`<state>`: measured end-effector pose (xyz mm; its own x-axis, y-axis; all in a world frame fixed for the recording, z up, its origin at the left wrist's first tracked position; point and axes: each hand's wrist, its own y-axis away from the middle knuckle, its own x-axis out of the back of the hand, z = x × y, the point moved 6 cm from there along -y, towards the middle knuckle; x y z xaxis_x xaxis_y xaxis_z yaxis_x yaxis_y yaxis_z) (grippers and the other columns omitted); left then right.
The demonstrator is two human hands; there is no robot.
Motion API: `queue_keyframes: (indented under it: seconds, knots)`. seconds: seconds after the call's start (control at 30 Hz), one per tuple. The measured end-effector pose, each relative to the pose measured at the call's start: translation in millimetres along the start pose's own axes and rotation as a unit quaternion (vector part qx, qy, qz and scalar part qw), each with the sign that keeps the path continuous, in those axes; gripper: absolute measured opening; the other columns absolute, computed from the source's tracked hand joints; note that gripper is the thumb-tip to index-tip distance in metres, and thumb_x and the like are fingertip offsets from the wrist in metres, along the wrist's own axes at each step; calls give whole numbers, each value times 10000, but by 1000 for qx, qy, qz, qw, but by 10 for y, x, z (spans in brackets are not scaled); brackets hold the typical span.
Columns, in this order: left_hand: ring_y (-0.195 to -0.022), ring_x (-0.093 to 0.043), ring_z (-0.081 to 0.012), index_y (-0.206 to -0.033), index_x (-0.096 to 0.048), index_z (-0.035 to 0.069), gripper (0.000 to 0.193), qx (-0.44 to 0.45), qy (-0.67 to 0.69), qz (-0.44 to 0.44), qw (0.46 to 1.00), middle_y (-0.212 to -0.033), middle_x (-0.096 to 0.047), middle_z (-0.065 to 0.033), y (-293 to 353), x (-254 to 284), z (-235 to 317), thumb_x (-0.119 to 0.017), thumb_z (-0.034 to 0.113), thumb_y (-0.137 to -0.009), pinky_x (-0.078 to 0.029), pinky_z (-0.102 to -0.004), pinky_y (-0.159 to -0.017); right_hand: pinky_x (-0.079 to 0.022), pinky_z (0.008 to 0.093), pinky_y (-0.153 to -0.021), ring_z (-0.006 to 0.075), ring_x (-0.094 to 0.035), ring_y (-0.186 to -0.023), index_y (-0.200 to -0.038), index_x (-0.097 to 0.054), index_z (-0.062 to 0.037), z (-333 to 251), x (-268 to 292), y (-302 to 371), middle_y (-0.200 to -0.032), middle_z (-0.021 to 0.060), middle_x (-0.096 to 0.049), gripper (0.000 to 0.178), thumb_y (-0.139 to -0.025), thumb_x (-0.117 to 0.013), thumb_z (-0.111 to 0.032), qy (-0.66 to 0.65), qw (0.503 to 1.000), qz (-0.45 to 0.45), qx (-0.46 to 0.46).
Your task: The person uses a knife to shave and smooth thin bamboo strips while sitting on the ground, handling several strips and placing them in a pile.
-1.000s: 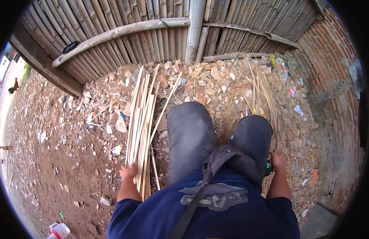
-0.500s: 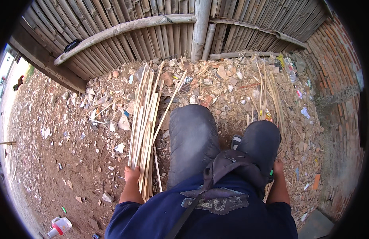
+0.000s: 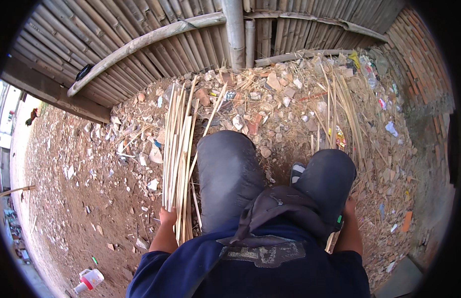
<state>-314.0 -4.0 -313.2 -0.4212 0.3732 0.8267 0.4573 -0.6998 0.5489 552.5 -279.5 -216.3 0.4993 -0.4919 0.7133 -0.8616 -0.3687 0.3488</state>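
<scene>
A long bundle of pale split bamboo strips (image 3: 176,149) lies on the ground to the left of my left knee. At its near left edge, my left hand (image 3: 168,216) is closed against the outer strips, its fingers partly hidden. A thin light tip pokes out on that hand's left side. My right hand (image 3: 349,206) hangs low beside my right thigh, with its fingers mostly hidden behind the leg. A small green object (image 3: 339,219) shows next to it; whether I hold it cannot be made out. More bamboo strips (image 3: 347,116) lie ahead of my right knee.
A bamboo wall (image 3: 156,54) with a pole rail stands in front, and a brick wall (image 3: 419,59) on the right. Rubble and litter cover the ground. A clear plastic jug with a red band (image 3: 92,279) lies at the lower left. A dark bird (image 3: 31,117) stands far left.
The view has shifted slightly, so the walls and ground sit differently in the frame. Both hands stay in about the same places, and the bamboo strips have not visibly moved.
</scene>
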Motion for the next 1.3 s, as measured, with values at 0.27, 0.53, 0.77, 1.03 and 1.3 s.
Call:
queue_keyframes:
  seconds: [0.27,0.53,0.77,1.03,1.3]
  knots:
    - [-1248,-589,-374,-1425,-501,41,660,-130,11,-171,977,-1270,-649,-252,206,-410,96,-671,444,-931,-460,-439,-1061,-518,392,-684,266,-641,-809,-1325,-557,69,783,110,-488,-1021,187,-672,621,-778,-747,-154,34,995,59,-68]
    - [-1200,-605,-353,-1402,-514,43,617,-130,-31,-208,969,-1241,-656,-226,654,-41,582,-657,430,-943,-471,-434,-1003,-503,473,-967,438,-652,-1106,-1274,-641,1,881,284,-423,-1146,302,-684,595,-749,-718,-268,22,989,126,-70]
    - [-1158,-619,-334,-1382,-526,45,581,-125,-52,-195,971,-1215,-662,-203,965,176,876,-644,418,-953,-481,-429,-953,-502,489,-992,428,-607,-1173,-1226,-679,-32,1362,280,-577,-1321,279,-599,531,-733,-719,-224,81,981,168,-53]
    - [-1109,-636,-313,-1359,-539,47,540,-124,-65,-179,974,-1186,-669,-177,1212,395,1043,-630,405,-965,-492,-424,-896,-494,473,-1011,409,-589,-1182,-1120,-682,-17,1488,343,-847,-1324,194,-585,423,-751,-686,-224,189,975,112,29]
    - [-1061,-652,-292,-1336,-553,49,500,-122,-50,-171,977,-1157,-677,-151,1324,485,991,-616,391,-977,-504,-419,-839,-520,485,-957,384,-621,-1143,-1111,-669,-41,1510,207,-771,-1316,177,-591,402,-739,-718,-186,166,982,90,10]
